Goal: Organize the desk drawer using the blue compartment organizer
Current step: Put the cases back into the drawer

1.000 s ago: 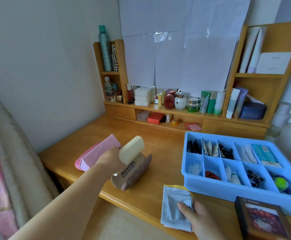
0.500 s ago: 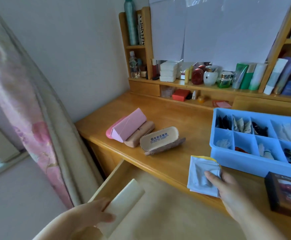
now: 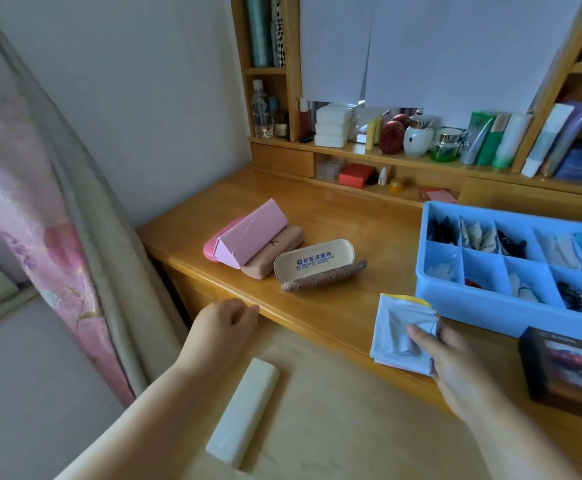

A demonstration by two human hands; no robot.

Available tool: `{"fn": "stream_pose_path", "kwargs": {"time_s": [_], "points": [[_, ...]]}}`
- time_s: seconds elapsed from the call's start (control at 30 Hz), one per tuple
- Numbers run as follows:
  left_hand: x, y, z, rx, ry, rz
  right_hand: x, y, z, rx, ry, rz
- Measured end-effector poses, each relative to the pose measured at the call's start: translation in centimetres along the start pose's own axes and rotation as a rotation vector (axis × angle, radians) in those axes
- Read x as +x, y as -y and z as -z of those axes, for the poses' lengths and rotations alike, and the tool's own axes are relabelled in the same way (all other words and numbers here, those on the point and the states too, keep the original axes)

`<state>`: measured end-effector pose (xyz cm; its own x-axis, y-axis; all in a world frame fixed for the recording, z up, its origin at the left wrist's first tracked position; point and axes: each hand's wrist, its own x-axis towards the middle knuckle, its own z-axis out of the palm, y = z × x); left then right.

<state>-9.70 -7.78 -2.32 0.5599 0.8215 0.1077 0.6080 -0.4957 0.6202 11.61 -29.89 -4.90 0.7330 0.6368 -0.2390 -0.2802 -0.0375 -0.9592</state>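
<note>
At about 7 o'clock in the head view, a cream case point(image 3: 243, 412) lies flat on the floor of the open drawer point(image 3: 334, 427), its long axis running from 7 toward 1 o'clock. Just above it, toward 11 o'clock, the left hand point(image 3: 225, 323) hangs over the drawer with its fingers loosely curled and nothing in them, the knuckles close to the front edge of the table point(image 3: 352, 216); hand and case are apart.

Toward 4 o'clock, the right hand point(image 3: 456, 362) rests on a pale blue pouch point(image 3: 397, 330) with a yellow rim, which lies at the table's front edge. Its fingers reach across the pouch and the thumb side bunches the fabric, so it pinches the pouch lightly.

At 3 o'clock, just beyond the pouch, the blue compartment organizer point(image 3: 497, 313) sits on the table, its cells holding small dark clips, folded sachets, tubes and teal packets. A dark box point(image 3: 570, 372) with a red picture lies just in front of it, at 4 o'clock.

Near the centre of the view, an open glasses case point(image 3: 317, 263) with blue print inside its lid stands on the table. Beside it at 10 o'clock lie a tan case point(image 3: 275, 251) and a pink folding case point(image 3: 248, 233), touching one another.
</note>
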Motion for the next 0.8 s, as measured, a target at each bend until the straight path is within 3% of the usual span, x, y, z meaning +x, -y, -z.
{"fn": "stream_pose_path", "kwargs": {"time_s": [0.07, 0.2, 0.33, 0.47, 0.57, 0.67, 0.8], "points": [[3.2, -2.8, 0.2, -0.122, -0.130, -0.004, -0.1, 0.0, -0.1, 0.020, -0.007, -0.005], [8.9, -5.5, -2.0, -0.110, 0.036, 0.149, -0.2, 0.1, 0.0, 0.064, 0.005, -0.012], [10.5, -5.5, -4.4, 0.208, 0.096, 0.120, -0.2, 0.1, 0.3, 0.081, 0.021, -0.032], [9.0, -6.2, -5.4, 0.200, 0.164, 0.031, -0.5, 0.6, 0.2, 0.116, 0.003, -0.069], [5.7, -6.6, -5.5, 0.054, 0.207, 0.018, -0.9, 2.3, -0.1, 0.336, -0.050, -0.127], [0.0, -7.3, -6.5, -0.276, 0.099, 0.008, -1.5, 5.2, -2.4, 0.490, 0.027, -0.074], [-6.5, -10.3, -7.9, -0.879, 0.029, 0.109, -3.2, 5.8, -6.2, 0.089, -0.105, -0.050]]}}
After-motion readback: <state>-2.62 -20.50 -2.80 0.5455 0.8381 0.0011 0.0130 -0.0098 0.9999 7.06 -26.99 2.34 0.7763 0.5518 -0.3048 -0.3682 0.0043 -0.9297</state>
